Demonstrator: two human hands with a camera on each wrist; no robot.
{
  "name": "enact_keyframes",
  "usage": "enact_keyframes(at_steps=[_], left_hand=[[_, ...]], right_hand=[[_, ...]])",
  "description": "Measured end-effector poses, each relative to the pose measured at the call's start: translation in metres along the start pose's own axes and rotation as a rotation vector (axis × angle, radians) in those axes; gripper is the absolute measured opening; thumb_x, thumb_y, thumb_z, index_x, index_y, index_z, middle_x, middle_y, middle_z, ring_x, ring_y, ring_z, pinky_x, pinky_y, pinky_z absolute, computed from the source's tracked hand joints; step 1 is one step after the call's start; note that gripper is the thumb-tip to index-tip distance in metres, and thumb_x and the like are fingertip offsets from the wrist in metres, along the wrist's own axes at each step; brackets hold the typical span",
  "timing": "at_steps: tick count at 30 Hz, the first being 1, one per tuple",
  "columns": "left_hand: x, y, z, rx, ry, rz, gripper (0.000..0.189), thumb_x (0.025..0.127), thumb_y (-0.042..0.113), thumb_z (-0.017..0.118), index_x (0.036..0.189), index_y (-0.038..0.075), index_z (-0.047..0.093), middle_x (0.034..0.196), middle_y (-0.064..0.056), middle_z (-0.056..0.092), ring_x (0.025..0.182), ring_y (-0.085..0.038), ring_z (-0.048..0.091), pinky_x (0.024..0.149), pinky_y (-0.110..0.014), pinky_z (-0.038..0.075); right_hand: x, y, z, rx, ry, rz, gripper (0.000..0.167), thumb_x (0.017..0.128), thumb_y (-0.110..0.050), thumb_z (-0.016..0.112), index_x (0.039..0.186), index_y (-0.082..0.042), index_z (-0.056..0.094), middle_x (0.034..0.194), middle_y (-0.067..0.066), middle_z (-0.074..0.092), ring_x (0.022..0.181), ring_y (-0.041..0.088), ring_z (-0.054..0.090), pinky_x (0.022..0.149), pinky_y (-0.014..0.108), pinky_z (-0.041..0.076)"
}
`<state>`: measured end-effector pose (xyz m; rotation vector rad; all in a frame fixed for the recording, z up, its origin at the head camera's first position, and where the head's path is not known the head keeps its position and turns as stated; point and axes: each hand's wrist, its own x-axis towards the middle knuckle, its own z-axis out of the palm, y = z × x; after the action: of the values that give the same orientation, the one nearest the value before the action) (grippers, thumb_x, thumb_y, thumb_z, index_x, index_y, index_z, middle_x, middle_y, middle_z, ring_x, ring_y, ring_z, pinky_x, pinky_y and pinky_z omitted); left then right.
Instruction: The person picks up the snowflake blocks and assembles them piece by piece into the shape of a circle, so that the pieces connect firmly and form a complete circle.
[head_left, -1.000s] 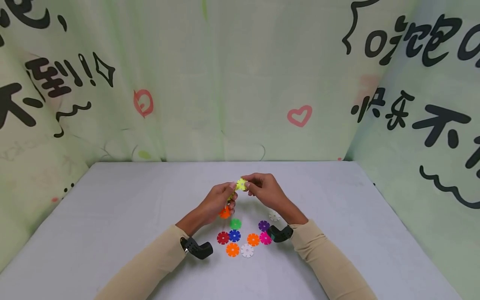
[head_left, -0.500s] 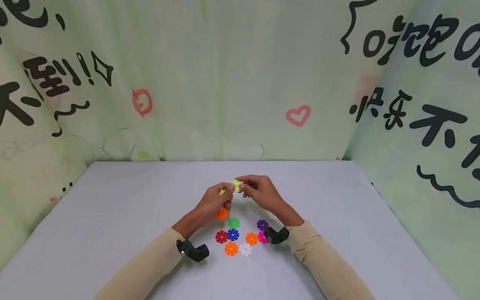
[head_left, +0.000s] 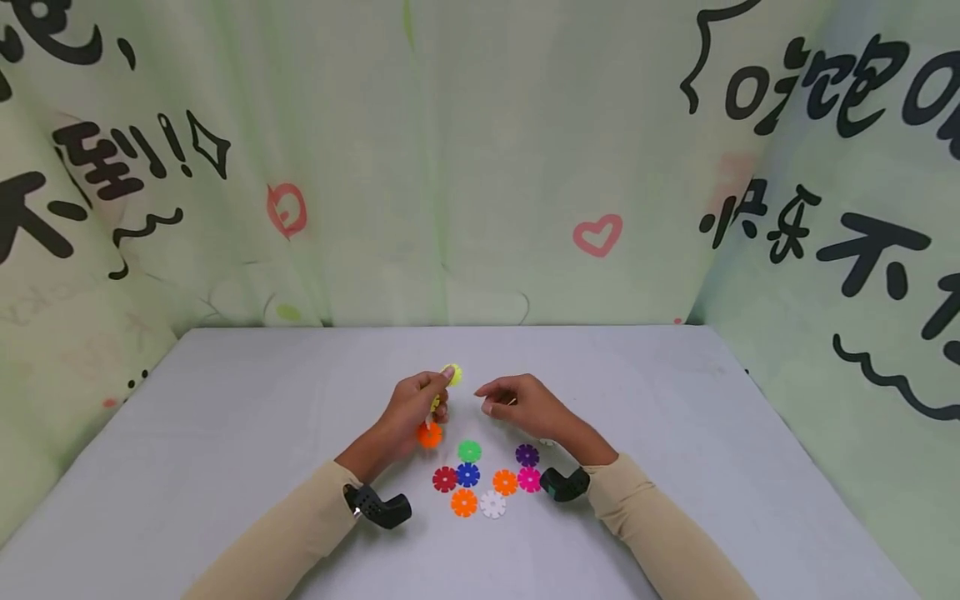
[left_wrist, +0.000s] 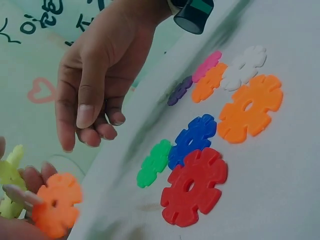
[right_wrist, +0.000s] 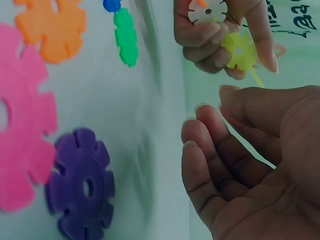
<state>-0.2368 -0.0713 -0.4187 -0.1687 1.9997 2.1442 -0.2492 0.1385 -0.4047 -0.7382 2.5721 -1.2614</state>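
My left hand (head_left: pixel 401 407) grips several notched plastic snowflake discs joined together, raised over the table. A yellow disc (head_left: pixel 455 375) sticks up past the thumb, and an orange disc (head_left: pixel 429 436) hangs below the fingers. In the right wrist view a white disc (right_wrist: pixel 216 10) shows against the palm, near the yellow disc (right_wrist: pixel 240 51) with another yellow piece edge-on beside it. My right hand (head_left: pixel 531 406) hovers apart to the right, holding nothing, its fingers loosely bent. In the right wrist view, thumb and fingertips are separated just below the yellow disc.
Loose discs lie flat on the white table (head_left: pixel 262 433) below the hands: green (head_left: pixel 469 451), blue (head_left: pixel 468 475), red (head_left: pixel 445 478), purple (head_left: pixel 527 455), pink (head_left: pixel 528 479), white (head_left: pixel 492 504) and two orange. Another white disc is mostly hidden behind the right wrist. A printed curtain (head_left: pixel 510 150) stands behind.
Earlier both hands met at the yellow disc. The right hand has let go and moved right and down; the left hand has drawn left with the joined discs.
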Motion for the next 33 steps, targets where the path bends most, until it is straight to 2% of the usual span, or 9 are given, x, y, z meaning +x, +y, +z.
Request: enact_keyframes(at_steps=[4, 9, 13, 20, 25, 28, 33], left_hand=[[0.001, -0.002, -0.001, -0.092, 0.039, 0.008, 0.041, 0.093, 0.040, 0.064, 0.106, 0.002, 0.055, 0.089, -0.011, 0.053, 0.062, -0.016, 0.051, 0.061, -0.023, 0.049], [0.002, -0.001, -0.003, -0.133, 0.025, 0.016, 0.037, 0.100, 0.038, 0.053, 0.120, 0.007, 0.054, 0.087, -0.008, 0.051, 0.059, -0.015, 0.045, 0.057, -0.022, 0.045], [0.003, 0.000, -0.005, -0.121, 0.006, 0.000, 0.042, 0.102, 0.041, 0.048, 0.126, 0.007, 0.051, 0.085, -0.006, 0.051, 0.056, -0.014, 0.043, 0.053, -0.021, 0.044], [0.003, 0.000, -0.005, -0.068, 0.025, -0.017, 0.040, 0.102, 0.039, 0.047, 0.118, 0.003, 0.053, 0.093, -0.013, 0.057, 0.056, -0.014, 0.045, 0.053, -0.021, 0.044], [0.004, -0.003, -0.005, -0.037, 0.059, -0.003, 0.038, 0.103, 0.034, 0.047, 0.129, 0.006, 0.054, 0.103, -0.018, 0.062, 0.054, -0.014, 0.045, 0.051, -0.020, 0.044], [0.004, -0.004, -0.006, -0.034, 0.072, 0.004, 0.037, 0.104, 0.029, 0.047, 0.134, 0.009, 0.054, 0.101, -0.016, 0.062, 0.053, -0.013, 0.043, 0.049, -0.019, 0.043], [0.004, -0.004, -0.006, -0.041, 0.040, -0.010, 0.034, 0.104, 0.027, 0.046, 0.131, 0.009, 0.056, 0.095, -0.013, 0.061, 0.054, -0.013, 0.043, 0.048, -0.018, 0.040]], right_hand=[[-0.002, 0.000, 0.006, -0.010, -0.079, -0.025, 0.023, 0.093, -0.009, 0.066, 0.114, -0.001, 0.070, 0.093, -0.001, 0.067, 0.084, 0.015, 0.060, 0.074, 0.027, 0.052], [-0.003, -0.002, 0.010, 0.003, -0.118, -0.020, 0.022, 0.092, -0.007, 0.065, 0.113, -0.002, 0.070, 0.096, -0.001, 0.069, 0.083, 0.015, 0.061, 0.075, 0.027, 0.052], [-0.004, -0.001, 0.012, 0.010, -0.131, 0.005, 0.021, 0.092, -0.007, 0.066, 0.111, -0.002, 0.071, 0.095, -0.001, 0.069, 0.083, 0.014, 0.062, 0.076, 0.026, 0.052], [-0.006, -0.003, 0.018, -0.007, -0.197, 0.003, 0.022, 0.091, -0.006, 0.067, 0.113, -0.003, 0.071, 0.095, -0.002, 0.069, 0.087, 0.013, 0.063, 0.081, 0.026, 0.052], [-0.007, -0.007, 0.025, -0.019, -0.233, -0.010, 0.023, 0.089, -0.004, 0.069, 0.112, -0.004, 0.070, 0.097, -0.002, 0.069, 0.085, 0.012, 0.063, 0.079, 0.025, 0.052], [-0.008, -0.010, 0.029, -0.038, -0.236, -0.019, 0.024, 0.088, -0.005, 0.070, 0.112, -0.005, 0.071, 0.098, -0.002, 0.069, 0.083, 0.012, 0.061, 0.077, 0.025, 0.051], [-0.009, -0.015, 0.032, -0.080, -0.233, -0.015, 0.024, 0.086, -0.005, 0.073, 0.110, -0.006, 0.071, 0.098, -0.002, 0.066, 0.083, 0.013, 0.058, 0.075, 0.025, 0.050]])
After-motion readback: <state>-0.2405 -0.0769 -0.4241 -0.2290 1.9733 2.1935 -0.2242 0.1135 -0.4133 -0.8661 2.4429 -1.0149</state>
